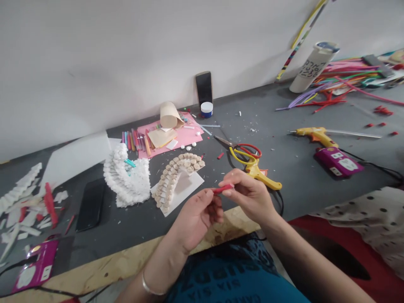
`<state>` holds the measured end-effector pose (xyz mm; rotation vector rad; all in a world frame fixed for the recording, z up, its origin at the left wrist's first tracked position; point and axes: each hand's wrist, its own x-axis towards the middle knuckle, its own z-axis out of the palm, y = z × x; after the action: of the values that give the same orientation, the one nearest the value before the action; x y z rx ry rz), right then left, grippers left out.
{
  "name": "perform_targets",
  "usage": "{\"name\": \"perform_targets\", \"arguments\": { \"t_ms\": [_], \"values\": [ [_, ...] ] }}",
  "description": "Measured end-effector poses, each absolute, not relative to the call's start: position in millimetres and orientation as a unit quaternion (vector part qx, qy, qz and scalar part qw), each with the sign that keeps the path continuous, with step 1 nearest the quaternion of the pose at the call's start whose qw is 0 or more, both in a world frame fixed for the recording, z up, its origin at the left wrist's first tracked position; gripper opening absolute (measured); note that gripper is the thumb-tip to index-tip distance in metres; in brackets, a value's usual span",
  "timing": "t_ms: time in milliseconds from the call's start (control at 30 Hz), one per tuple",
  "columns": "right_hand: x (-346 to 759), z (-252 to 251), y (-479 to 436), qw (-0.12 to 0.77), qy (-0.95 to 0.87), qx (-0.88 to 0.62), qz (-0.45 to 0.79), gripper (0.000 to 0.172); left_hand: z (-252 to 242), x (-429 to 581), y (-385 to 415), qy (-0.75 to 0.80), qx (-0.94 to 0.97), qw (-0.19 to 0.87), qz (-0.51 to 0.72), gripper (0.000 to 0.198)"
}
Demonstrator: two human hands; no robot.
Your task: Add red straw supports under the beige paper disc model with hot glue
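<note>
The strip (222, 189) is red, the tabletop (298, 170) grey, the cloth (372, 216) black-dotted white.

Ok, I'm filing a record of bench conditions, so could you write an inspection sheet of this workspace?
Surface: grey tabletop, littered with small scraps.
Job's things: red piece, held; curved arch of beige rolls on white card nearby.
Clutter: scissors close to a yellow glue gun; paper scraps at far left.
Hands: left hand and right hand both pinch the red piece.
Cables: black cords beside both purple boxes.
Surroundings: pale wall behind; dotted cloth at right.
</note>
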<state>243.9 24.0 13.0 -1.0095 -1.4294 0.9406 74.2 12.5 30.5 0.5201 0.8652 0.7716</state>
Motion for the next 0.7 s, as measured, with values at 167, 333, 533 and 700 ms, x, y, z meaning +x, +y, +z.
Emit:
{"name": "perform_targets", "arguments": {
  "t_ms": [167, 333, 533, 700],
  "values": [
    [263.5, 9.9, 33.0, 0.528, -0.531, -0.496, 0.440, 0.018, 21.6, 19.5, 29.2, 0.596, 0.615, 0.298, 0.422, 0.029],
    [276.8, 2.0, 36.2, 0.517, -0.506, -0.532, 0.439, 0.021, -5.7, -22.3, 75.0, 0.602, 0.739, 0.148, 0.265, 0.080],
    [285.7, -0.7, 34.6, 0.489, -0.510, -0.561, 0.430, 0.031, -21.1, -20.6, 98.7, 0.589, 0.765, 0.193, 0.176, 0.080],
    [290.0, -5.0, 36.2, 0.506, -0.501, -0.540, 0.449, 0.039, -21.6, -20.9, 102.3, 0.584, 0.751, 0.222, 0.214, 0.074]
  ]
}}
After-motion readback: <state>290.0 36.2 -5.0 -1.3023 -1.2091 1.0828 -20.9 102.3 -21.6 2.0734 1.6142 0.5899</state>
